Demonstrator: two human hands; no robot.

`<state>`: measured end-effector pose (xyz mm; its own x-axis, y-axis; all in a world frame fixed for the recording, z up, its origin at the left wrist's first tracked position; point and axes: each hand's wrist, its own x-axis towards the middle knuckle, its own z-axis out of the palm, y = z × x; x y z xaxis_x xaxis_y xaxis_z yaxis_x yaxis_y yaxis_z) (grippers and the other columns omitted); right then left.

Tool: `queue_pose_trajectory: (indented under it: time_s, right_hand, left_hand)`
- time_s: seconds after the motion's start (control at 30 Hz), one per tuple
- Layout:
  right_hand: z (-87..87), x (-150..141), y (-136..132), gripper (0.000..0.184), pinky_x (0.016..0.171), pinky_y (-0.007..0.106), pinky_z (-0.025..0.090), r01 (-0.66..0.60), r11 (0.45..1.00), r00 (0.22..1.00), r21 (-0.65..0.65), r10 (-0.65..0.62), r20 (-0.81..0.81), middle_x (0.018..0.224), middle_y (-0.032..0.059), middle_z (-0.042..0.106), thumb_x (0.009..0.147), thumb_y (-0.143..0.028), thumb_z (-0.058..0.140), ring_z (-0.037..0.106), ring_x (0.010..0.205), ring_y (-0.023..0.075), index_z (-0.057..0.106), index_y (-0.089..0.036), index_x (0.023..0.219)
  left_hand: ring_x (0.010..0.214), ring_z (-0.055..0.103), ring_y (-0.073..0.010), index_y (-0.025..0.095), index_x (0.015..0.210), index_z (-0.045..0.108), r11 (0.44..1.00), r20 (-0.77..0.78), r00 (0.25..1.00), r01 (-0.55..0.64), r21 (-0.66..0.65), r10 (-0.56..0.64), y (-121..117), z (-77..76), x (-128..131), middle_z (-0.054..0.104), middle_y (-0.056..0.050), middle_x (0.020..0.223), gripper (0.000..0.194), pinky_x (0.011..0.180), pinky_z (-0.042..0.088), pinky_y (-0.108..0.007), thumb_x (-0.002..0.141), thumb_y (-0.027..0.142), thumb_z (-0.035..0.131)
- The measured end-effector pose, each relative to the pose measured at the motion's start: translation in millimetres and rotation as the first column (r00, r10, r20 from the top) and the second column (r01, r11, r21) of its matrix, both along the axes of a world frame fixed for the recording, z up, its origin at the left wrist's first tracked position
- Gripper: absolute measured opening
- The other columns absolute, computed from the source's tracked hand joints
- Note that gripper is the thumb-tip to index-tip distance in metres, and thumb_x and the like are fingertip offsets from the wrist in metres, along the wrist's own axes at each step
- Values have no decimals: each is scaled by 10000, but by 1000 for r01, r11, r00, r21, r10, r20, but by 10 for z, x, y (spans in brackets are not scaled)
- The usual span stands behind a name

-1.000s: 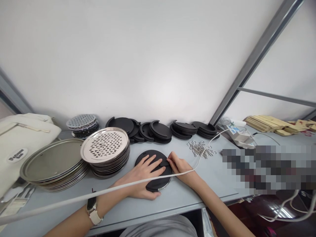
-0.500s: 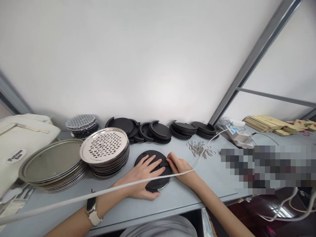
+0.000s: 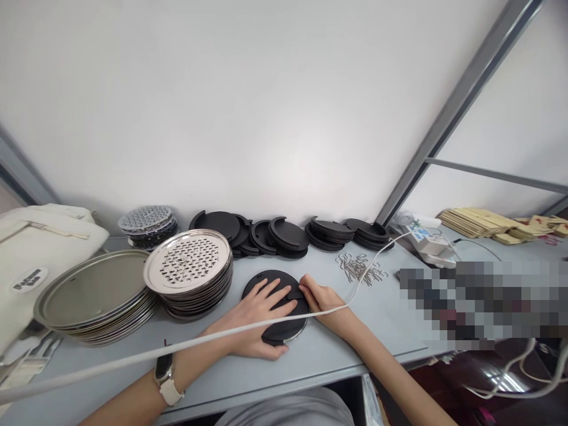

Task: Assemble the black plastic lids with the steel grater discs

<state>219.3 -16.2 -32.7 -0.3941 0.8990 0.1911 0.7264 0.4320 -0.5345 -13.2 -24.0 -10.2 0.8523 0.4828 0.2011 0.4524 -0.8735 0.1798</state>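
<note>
A round black disc (image 3: 284, 329) lies flat on the table below me, with a thin pale edge showing at its lower right. My left hand (image 3: 265, 316) rests across it, fingers spread, thumb near the front rim. At the disc's right side, my right hand (image 3: 323, 299) has thumb and fingers pinched at the edge, beside a small raised black piece (image 3: 294, 292) on the disc's surface. The fingertips hide what exactly is gripped there. Beyond the right hand lies a loose pile of small bent metal hooks (image 3: 360, 269).
Left stand a stack of round metal plates with raised holes (image 3: 190, 257), plain round trays (image 3: 97, 290) and smaller perforated discs (image 3: 146, 220). Black discs (image 3: 288, 235) line the wall. A white cable (image 3: 208, 335) crosses before my forearms. Wooden pieces (image 3: 477, 222) lie far right.
Hardly anything differs. My right hand has shifted very slightly left at the disc's edge; my left hand stays in place.
</note>
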Motion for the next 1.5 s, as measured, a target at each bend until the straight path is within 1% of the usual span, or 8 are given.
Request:
queue_pose_trajectory:
  time_s: [0.23,0.47,0.6,0.8,1.27,1.5]
  right_hand:
    - [-22,-3,10,157,538,237,362,11,1000,1000,-1,-10,25,659,-14,543,984,-302,265,570,563,174,404,-237,950]
    - [2,-18,3,162,541,243,366,16,1000,999,-8,-16,38,655,-13,544,986,-303,258,573,567,179,401,-236,950]
    - [0,-16,-2,165,550,248,375,17,1000,999,-7,-17,32,663,-7,556,984,-300,258,582,577,181,405,-232,953]
    - [-7,-10,-1,168,552,248,372,9,1000,1000,0,-9,21,684,-1,570,986,-299,257,586,586,181,407,-230,954]
    - [2,-14,-13,163,539,243,355,20,1000,998,0,-20,54,654,-15,537,990,-301,252,570,563,177,393,-233,944]
    - [36,-33,-14,165,540,244,364,19,1000,998,7,-20,54,646,-9,552,983,-288,257,579,566,180,405,-227,939]
  left_hand:
    - [1372,213,-376,215,1400,358,1000,12,1000,-3,0,3,0,-5,6,312,-110,1487,811,1097,188,-547,686,447,667]
    - [1371,214,-378,215,1405,351,1000,3,1000,-6,-4,6,-2,4,5,312,-115,1487,818,1096,189,-546,688,448,667]
    - [1374,206,-375,211,1403,355,1000,-17,1000,-12,-6,12,-5,10,0,310,-118,1488,812,1101,179,-538,691,447,667]
    - [1373,210,-375,214,1406,351,1000,2,1000,-10,-5,10,-7,8,7,310,-118,1488,803,1102,174,-534,703,456,654]
    - [1375,208,-373,213,1407,357,1000,-12,1000,-12,-2,12,-6,13,5,306,-112,1491,822,1107,176,-532,690,457,677]
    - [1375,209,-371,212,1406,356,1000,-5,1000,-15,-8,15,-14,19,3,308,-115,1490,817,1107,173,-532,692,444,678]
